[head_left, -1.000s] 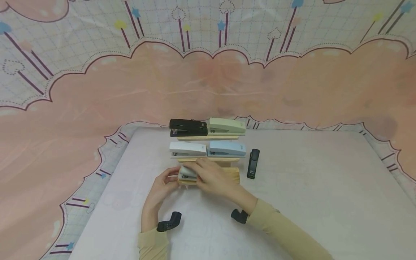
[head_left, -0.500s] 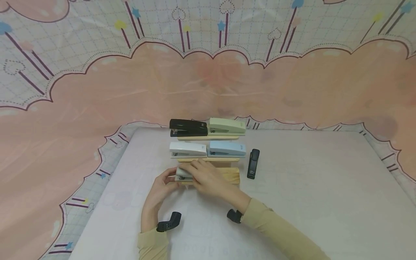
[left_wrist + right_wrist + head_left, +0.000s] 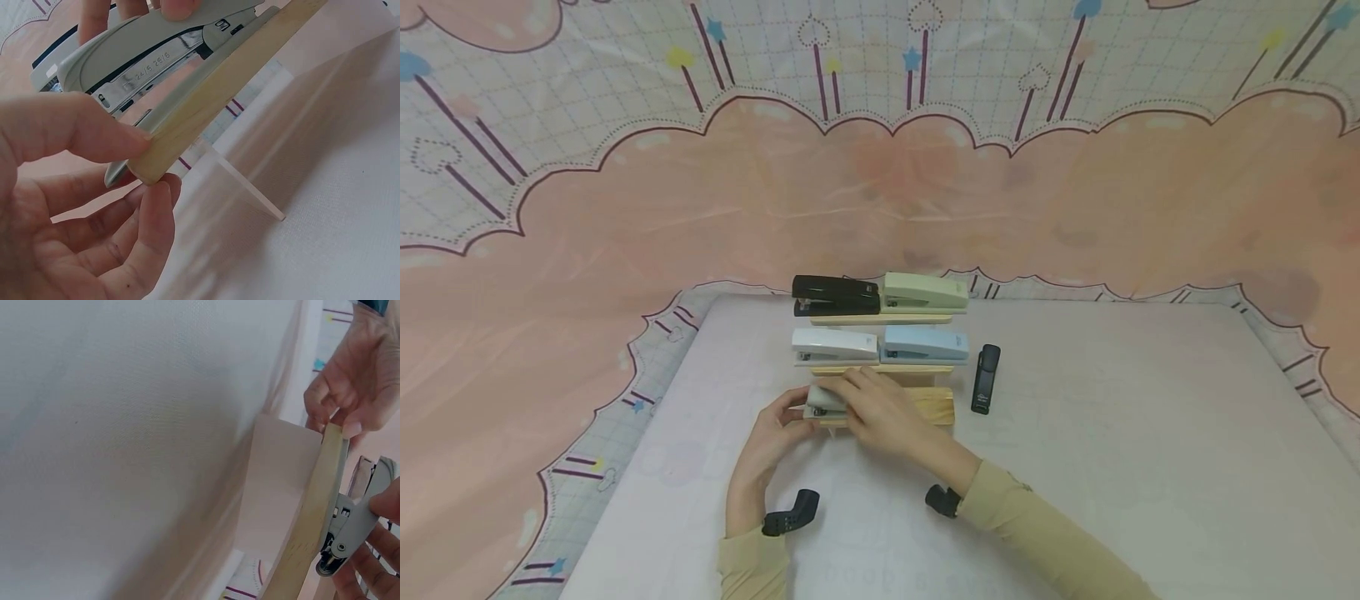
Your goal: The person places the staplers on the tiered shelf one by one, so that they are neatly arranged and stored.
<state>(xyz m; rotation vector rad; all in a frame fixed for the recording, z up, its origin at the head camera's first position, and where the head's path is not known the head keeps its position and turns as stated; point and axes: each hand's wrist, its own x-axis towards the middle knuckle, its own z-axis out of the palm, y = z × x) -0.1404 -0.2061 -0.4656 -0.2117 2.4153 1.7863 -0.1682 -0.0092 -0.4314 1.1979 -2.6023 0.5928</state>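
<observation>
A pale grey-green stapler (image 3: 827, 401) lies along the left end of the front wooden shelf board (image 3: 936, 406). From above, my right hand (image 3: 880, 411) grips its top arm, thumb on one side and fingers on the other in the right wrist view. At the board's left end, my left hand (image 3: 777, 428) pinches the wood, thumb on the upper edge and a fingertip underneath. The left wrist view shows the stapler's metal magazine (image 3: 153, 69) and its base just above the board. Most of the stapler's right part is hidden by my right hand in the head view.
Behind stand a white stapler (image 3: 833, 343) and a light blue stapler (image 3: 925, 342) on the middle tier. A black stapler (image 3: 835, 295) and a pale green stapler (image 3: 925, 291) sit at the top. Right of the rack, a small black stapler (image 3: 986, 379) lies on the white table (image 3: 1120, 450).
My right hand has shifted slightly left with the grey-green stapler, bringing it to the board's left end, and now stays nearly still. My left hand has kept its place.
</observation>
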